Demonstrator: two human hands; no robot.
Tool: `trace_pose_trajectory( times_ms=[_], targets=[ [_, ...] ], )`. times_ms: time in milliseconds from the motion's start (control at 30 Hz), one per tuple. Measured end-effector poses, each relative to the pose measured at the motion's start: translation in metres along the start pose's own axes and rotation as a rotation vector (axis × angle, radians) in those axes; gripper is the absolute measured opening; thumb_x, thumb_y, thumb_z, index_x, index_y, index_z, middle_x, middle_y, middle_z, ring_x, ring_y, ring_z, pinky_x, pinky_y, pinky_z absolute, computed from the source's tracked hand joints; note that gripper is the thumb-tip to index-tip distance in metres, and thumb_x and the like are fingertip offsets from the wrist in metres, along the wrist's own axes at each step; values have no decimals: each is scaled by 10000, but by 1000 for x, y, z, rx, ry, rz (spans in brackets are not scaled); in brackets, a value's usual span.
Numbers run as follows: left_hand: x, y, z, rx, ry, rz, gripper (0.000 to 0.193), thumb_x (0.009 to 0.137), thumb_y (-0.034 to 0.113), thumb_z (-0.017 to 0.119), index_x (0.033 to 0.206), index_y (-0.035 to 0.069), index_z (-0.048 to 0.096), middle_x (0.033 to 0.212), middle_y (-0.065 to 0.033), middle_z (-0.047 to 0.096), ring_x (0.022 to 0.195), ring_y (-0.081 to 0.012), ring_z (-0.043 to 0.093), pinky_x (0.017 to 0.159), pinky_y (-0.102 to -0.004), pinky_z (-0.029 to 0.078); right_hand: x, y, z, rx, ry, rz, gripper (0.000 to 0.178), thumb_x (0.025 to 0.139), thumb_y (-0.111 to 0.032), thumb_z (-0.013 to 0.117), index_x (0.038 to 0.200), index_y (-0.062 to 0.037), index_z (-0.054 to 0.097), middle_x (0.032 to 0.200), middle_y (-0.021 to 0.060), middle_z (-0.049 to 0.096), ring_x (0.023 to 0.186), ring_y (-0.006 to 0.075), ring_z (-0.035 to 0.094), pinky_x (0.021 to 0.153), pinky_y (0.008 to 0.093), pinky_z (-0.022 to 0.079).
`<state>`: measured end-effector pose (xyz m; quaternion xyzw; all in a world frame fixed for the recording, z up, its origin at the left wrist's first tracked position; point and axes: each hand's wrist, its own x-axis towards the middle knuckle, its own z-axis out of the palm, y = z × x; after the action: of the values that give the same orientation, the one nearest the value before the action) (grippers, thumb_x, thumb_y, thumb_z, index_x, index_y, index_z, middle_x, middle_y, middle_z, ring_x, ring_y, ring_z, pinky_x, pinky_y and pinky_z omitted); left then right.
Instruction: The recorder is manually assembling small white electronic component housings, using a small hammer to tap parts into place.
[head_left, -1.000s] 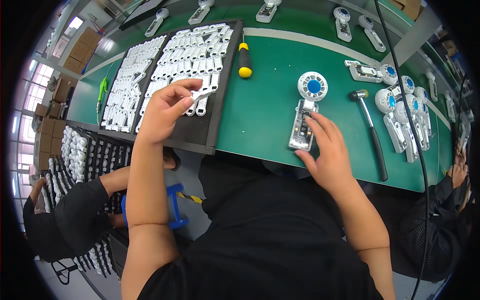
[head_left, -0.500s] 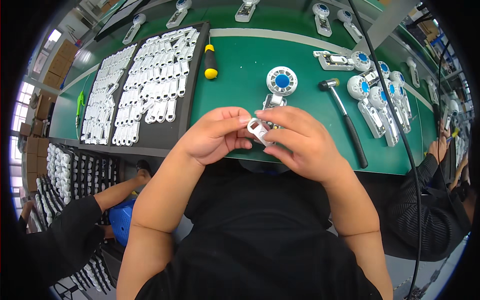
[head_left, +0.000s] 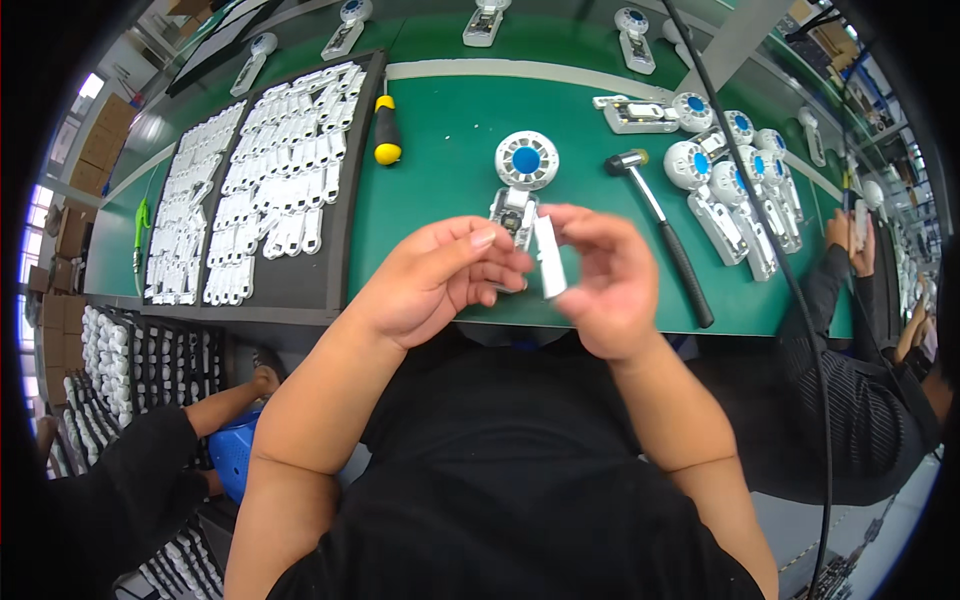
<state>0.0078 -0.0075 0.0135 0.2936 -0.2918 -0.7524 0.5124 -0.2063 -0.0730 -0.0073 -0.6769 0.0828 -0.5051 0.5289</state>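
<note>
My right hand (head_left: 610, 280), slightly smeared by motion, holds a slim white plastic cover (head_left: 549, 258) between thumb and fingers, turned so that its long side shows. Left of it, my left hand (head_left: 435, 275) has its fingers loosely curled and apart, with nothing seen in them. Just beyond both hands lies a small handheld fan (head_left: 527, 160) with a round white head and blue centre. Its handle is uncovered and shows a circuit board (head_left: 513, 214); the handle's lower end is partly hidden behind my hands.
A dark tray (head_left: 330, 230) of white covers lies left, beside a yellow-black screwdriver (head_left: 387, 130). To the right are a hammer (head_left: 665, 240) and a cluster of fans (head_left: 735, 190). A black cable (head_left: 750, 190) hangs across the right side. A co-worker's hands (head_left: 850, 240) are at far right.
The white cover has left my left fingers and is now in my right hand alone, turned onto its side. My hands have drawn apart. The whole view has shifted slightly.
</note>
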Motion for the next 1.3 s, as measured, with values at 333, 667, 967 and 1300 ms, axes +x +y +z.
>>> trace_pose_trajectory(
  times_ms=[333, 667, 967, 1300],
  targets=[
    [9, -27, 49, -187, 2, 19, 279, 1130, 263, 513, 1230, 26, 621, 913, -59, 681, 777, -142, 633, 678, -272, 493, -11, 12, 27, 977, 179, 400, 565, 1091, -469, 584, 1482, -79, 462, 1521, 233, 536, 1113, 289, 702, 772, 336, 625],
    [10, -31, 57, -213, 65, 62, 219, 1114, 264, 513, 1085, 65, 600, 800, -23, 623, 675, -125, 567, 602, -267, 424, -20, 17, 19, 844, 80, 329, 553, 1099, -421, 579, 1507, -83, 422, 1588, 247, 468, 891, 197, 688, 717, 306, 594],
    [15, -31, 71, -79, 153, 75, 203, 1105, 210, 522, 1183, 49, 618, 869, -43, 666, 694, -122, 604, 589, -262, 441, -19, 10, 23, 1007, 227, 418, 556, 1098, -420, 575, 1514, -84, 422, 1609, 226, 456, 1266, 273, 623, 841, 336, 607],
    [1, -6, 58, 806, 138, 7, 176, 1080, 155, 565, 1027, 20, 665, 829, -27, 684, 651, -115, 610, 573, -285, 472, -6, 4, -6, 445, 25, 236, 466, 1070, -264, 620, 1477, -43, 564, 1402, 204, 641, 1101, 250, 692, 926, 355, 580]
  ],
)
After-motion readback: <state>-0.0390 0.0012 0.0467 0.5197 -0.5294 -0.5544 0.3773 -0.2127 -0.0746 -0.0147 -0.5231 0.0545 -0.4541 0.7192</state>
